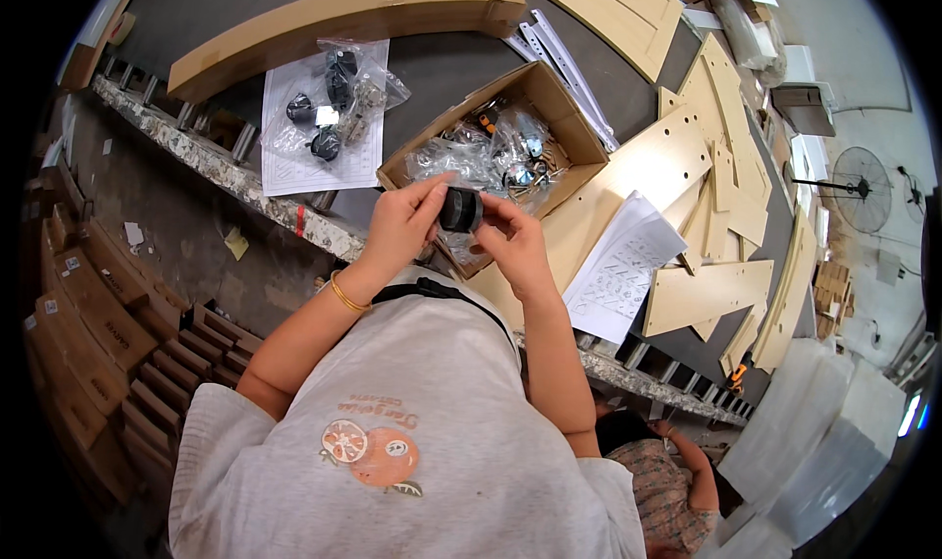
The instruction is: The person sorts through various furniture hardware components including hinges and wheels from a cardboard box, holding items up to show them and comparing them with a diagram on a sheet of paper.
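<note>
Between my two hands is a black caster wheel [459, 210], held just over the near edge of an open cardboard box [579, 139]. My left hand [404, 223] grips its left side with thumb and fingers. On its other side, the fingers of my right hand [517, 248] are closed on the right edge. Inside the box lie clear plastic bags [456, 161] with metal and black fittings. Left of the box, a plastic bag [368, 103] with black wheels and small hardware rests on a printed sheet [294, 171].
A long carton [343, 29] lies along the far left. Pale wooden panels [638, 161] and a printed manual [623, 269] spread to the right; white metal rails [564, 78] lie behind the box. Stacked cartons [98, 333] stand at left. Another person [662, 480] is low at right.
</note>
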A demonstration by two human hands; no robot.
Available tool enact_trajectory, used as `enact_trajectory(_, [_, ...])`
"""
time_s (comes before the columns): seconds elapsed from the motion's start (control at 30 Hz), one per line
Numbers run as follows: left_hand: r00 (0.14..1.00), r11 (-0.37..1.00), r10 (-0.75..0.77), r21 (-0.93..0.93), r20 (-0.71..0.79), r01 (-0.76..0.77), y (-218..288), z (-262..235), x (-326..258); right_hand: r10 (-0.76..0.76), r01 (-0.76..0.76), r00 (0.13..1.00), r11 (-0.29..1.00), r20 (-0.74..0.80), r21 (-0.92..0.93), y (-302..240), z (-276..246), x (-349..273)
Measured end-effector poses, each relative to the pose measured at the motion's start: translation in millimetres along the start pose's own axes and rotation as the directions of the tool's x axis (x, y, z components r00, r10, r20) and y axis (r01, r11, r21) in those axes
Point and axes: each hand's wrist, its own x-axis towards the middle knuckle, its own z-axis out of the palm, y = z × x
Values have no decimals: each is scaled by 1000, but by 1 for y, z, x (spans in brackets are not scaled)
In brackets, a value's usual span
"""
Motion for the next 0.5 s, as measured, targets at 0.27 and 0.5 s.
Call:
enact_trajectory(0.27, [996, 995, 80, 60, 31, -81, -5, 0, 1, -261, 221, 956, 941, -135, -256, 19, 5, 5])
enact_trajectory(0.5, [906, 788, 418, 521, -63, -327, 18, 2, -5, -514, 321, 825, 768, -234, -555, -26, 11, -5])
